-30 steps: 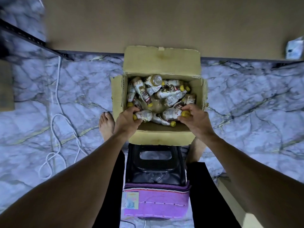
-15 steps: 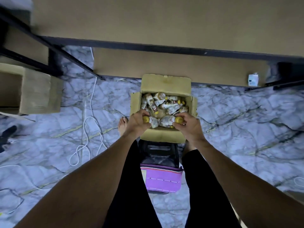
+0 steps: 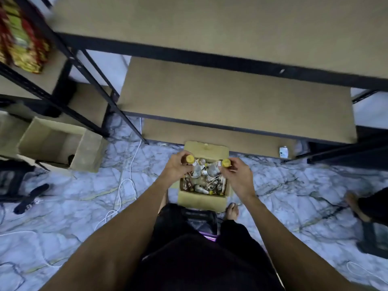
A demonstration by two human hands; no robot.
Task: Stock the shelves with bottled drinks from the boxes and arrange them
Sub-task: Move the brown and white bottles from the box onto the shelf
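Observation:
An open cardboard box (image 3: 201,200) sits on the marble floor below me, with several yellow-capped bottled drinks lying loose inside. My left hand (image 3: 178,166) grips one bottle (image 3: 194,168) by its neck, its yellow cap upward. My right hand (image 3: 238,174) grips a second bottle (image 3: 216,168) the same way. Both bottles hang above the box. In front of the box stand bare brown shelves (image 3: 231,101) on a black metal frame, one above another.
An empty cardboard box (image 3: 60,143) lies at the left under another rack. White cables (image 3: 123,185) trail over the floor. A black stool (image 3: 201,217) stands between my legs. Another person's foot (image 3: 354,204) is at the right. Colourful packets (image 3: 21,40) fill the upper left shelf.
Both hands have lifted a bottle each up out of the box. My view has risen and pulled back, so more shelves show.

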